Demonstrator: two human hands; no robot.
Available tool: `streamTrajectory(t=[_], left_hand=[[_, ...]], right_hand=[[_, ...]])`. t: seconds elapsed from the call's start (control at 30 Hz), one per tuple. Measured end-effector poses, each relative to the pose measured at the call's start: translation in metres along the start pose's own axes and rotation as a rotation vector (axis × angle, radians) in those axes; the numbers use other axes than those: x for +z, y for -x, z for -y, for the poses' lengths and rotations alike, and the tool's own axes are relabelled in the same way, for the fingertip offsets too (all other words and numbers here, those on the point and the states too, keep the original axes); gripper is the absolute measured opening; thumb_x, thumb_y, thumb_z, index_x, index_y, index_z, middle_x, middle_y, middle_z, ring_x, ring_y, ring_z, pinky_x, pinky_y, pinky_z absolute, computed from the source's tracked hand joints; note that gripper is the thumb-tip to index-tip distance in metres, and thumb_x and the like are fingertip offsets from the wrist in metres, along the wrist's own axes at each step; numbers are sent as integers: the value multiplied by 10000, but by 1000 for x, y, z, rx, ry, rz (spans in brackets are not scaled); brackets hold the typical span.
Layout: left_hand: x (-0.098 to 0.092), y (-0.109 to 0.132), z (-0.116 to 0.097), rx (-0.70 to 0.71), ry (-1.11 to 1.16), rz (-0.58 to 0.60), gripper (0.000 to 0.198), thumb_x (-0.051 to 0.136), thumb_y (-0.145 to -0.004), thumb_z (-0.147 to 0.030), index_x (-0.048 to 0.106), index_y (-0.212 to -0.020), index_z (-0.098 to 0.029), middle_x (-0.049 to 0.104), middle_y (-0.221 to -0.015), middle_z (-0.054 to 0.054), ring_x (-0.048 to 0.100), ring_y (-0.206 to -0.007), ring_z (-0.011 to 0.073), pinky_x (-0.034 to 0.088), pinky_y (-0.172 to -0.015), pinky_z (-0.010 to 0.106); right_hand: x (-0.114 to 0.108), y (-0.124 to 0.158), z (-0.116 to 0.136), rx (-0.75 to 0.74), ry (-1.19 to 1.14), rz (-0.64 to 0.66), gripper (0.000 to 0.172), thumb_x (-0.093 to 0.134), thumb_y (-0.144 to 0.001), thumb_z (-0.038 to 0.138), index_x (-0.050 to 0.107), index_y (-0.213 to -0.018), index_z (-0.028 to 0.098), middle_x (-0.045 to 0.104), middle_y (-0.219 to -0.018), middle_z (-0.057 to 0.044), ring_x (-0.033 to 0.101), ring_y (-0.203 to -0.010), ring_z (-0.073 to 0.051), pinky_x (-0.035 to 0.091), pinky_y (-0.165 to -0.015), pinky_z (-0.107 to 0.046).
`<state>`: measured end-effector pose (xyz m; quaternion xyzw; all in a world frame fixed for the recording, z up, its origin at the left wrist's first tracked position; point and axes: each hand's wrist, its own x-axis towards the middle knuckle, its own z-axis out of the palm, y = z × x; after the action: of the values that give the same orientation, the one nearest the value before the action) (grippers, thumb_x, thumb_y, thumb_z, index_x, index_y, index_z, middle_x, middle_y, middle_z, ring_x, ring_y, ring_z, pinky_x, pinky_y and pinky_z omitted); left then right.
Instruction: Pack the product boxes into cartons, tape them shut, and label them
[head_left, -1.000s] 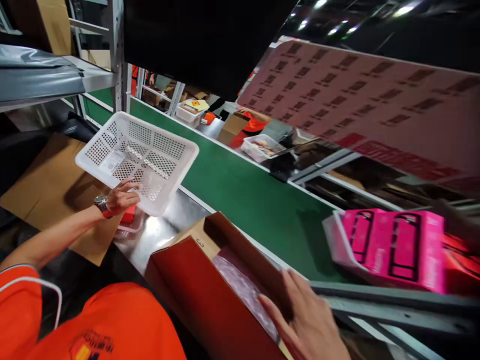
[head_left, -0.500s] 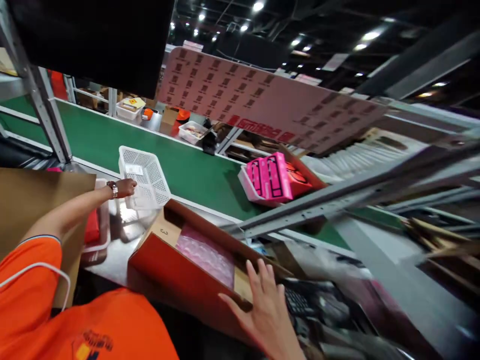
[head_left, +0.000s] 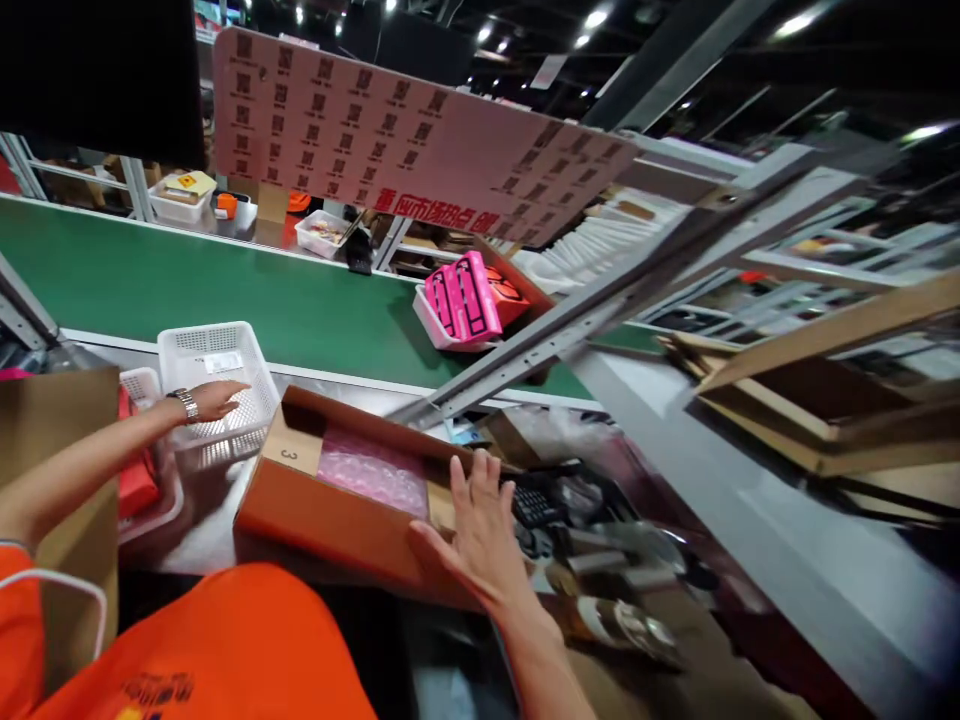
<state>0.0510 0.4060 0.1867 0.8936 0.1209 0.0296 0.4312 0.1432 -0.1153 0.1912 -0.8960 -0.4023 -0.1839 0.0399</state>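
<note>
My left hand (head_left: 217,398) reaches over a white perforated plastic basket (head_left: 259,375), its fingers stretched out and nothing in them. A silver watch (head_left: 184,404) is on that wrist. A white label (head_left: 223,362) shows inside the basket. To the right is an open cardboard box (head_left: 322,535) with a red-orange outside, the number 3 on an inner flap. Pink bubble wrap (head_left: 371,472) lies inside it; what it covers is hidden. Over the box's right end rests my right hand (head_left: 480,525), fingers spread and thumb toward the near side.
A green conveyor belt (head_left: 315,318) runs behind the workbench, carrying a white bin with pink packages (head_left: 463,300). Red items sit in another basket (head_left: 169,500) at left. A metal post (head_left: 555,325) slants up beyond the box. Clutter, including a tape roll (head_left: 626,622), lies at right.
The basket has come off the belt's edge toward me and now sits lower, beside the box. My left hand has gone from closed to outstretched. The view has turned right.
</note>
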Motion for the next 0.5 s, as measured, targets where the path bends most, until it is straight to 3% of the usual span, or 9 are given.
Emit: streamTrajectory(t=[0.07, 0.13, 0.2, 0.27, 0.33, 0.4, 0.5], left_hand=[[14, -12, -33, 187, -42, 101, 927, 775, -919, -667, 519, -1632, -132, 505, -1720, 168, 460, -1600, 356, 333, -1359, 453], [31, -18, -67, 385, -149, 180, 1209, 743, -877, -789, 272, -1767, -120, 271, -1830, 213, 230, -1711, 388, 253, -1393, 499], [48, -14, -90, 517, -304, 227, 1384, 781, -784, -861, 233, -1772, -62, 366, -1760, 304, 175, -1708, 471, 214, -1384, 619], [64, 2, -96, 558, -423, 266, 1314, 800, -770, -859, 373, -1731, -71, 573, -1601, 311, 255, -1667, 524, 160, -1353, 737], [79, 26, -86, 532, -478, 312, 1044, 744, -868, -816, 542, -1654, -159, 642, -1547, 258, 340, -1626, 528, 135, -1312, 820], [95, 52, -70, 410, -467, 296, 748, 639, -993, -742, 672, -1555, -250, 568, -1654, 200, 328, -1634, 517, 169, -1283, 853], [119, 76, -52, 171, -353, 90, 588, 510, -1085, -662, 791, -1415, -264, 367, -1802, 150, 201, -1693, 495, 156, -1321, 801]], right_hand=[[17, -4, 2, 29, 14, -15, 1118, 474, -1046, 747, -82, -1781, 113, -119, -1853, -258, -14, -1714, -514, 228, -1288, -809], [32, -7, 6, 63, 35, -38, 1158, 411, -1034, 807, -67, -1769, 50, -68, -1838, -319, -5, -1703, -541, 218, -1276, -825], [41, -8, 9, 107, 59, -84, 1274, 392, -982, 892, -8, -1742, -48, 103, -1785, -411, 109, -1676, -567, 199, -1273, -835], [44, -6, 12, 142, 67, -130, 1340, 442, -906, 964, 219, -1698, -93, 409, -1624, -428, 359, -1555, -567, 187, -1272, -839], [43, -1, 13, 139, 24, -119, 1134, 521, -901, 941, 566, -1534, 1, 648, -1353, -309, 579, -1302, -480, 290, -1246, -796], [40, 6, 12, 113, -75, -48, 798, 587, -967, 825, 751, -1316, 126, 707, -1159, -195, 638, -1092, -368, 483, -1135, -643], [39, 17, -3, 97, -250, 39, 551, 629, -1037, 644, 793, -1300, 188, 717, -1182, -166, 655, -1071, -312, 576, -971, -458]])
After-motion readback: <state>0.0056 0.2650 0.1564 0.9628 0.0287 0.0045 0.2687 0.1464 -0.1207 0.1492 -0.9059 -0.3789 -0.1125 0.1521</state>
